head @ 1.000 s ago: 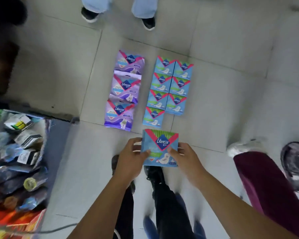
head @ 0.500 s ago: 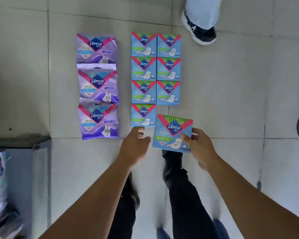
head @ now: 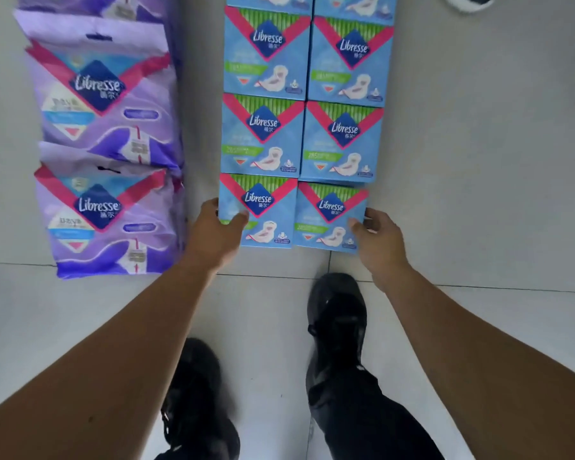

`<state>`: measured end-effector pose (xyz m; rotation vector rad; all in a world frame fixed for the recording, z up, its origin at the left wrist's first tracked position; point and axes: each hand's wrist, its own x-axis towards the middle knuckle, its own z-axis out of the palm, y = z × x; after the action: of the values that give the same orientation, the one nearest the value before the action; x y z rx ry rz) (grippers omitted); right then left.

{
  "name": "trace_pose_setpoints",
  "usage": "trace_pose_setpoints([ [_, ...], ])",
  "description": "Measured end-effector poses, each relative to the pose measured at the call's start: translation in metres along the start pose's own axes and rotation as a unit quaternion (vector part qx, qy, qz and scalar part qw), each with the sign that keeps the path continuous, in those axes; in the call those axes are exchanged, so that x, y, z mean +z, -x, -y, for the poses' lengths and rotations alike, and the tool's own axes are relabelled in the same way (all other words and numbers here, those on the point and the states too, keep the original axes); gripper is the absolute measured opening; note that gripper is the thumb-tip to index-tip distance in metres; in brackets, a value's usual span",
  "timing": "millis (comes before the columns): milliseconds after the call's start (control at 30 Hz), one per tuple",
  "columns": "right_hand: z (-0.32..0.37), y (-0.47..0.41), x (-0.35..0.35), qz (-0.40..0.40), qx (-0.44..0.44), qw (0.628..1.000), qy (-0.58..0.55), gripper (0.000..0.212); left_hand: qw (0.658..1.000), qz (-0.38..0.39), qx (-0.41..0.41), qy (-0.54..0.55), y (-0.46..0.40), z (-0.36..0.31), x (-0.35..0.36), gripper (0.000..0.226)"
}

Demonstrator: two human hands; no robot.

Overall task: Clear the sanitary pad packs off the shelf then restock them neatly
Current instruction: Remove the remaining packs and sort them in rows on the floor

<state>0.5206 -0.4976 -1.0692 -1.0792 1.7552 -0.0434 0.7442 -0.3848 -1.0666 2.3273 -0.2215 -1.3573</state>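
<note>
Blue Libresse pad packs lie in two columns on the tiled floor. My right hand [head: 377,242] grips the nearest right blue pack [head: 329,215] by its right edge, thumb on its face; the pack lies on the floor below the right column. My left hand [head: 218,234] holds the nearest left blue pack [head: 263,207] at its left edge, thumb on top. More blue packs [head: 301,94] lie beyond these two. Purple Libresse packs [head: 107,154] lie in an overlapping column to the left.
My two black shoes [head: 336,323] stand on the white floor tiles [head: 478,161] just below the packs. Another person's shoe [head: 468,3] shows at the top right edge. A dark edge runs along the far left.
I have bent much closer to the floor. The blue pack I carried now lies at the bottom of the right column, and my left hand moved onto the neighbouring pack.
</note>
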Motion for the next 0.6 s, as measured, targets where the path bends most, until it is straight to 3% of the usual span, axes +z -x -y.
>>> trace_pose_setpoints([
  [233, -0.001, -0.003, 0.003, 0.020, -0.017, 0.997, 0.072, 0.019, 1.000, 0.001, 0.021, -0.013, 0.001, 0.007, 0.001, 0.033],
  [433, 0.030, 0.035, -0.010, 0.061, -0.028, 0.977, 0.201, 0.040, 0.997, 0.008, -0.020, -0.071, 0.028, -0.022, -0.013, 0.060],
  [600, 0.086, 0.125, -0.033, 0.086, -0.157, 0.939, 0.295, 0.044, 0.995, -0.044, 0.042, -0.083, 0.101, -0.055, -0.064, 0.046],
])
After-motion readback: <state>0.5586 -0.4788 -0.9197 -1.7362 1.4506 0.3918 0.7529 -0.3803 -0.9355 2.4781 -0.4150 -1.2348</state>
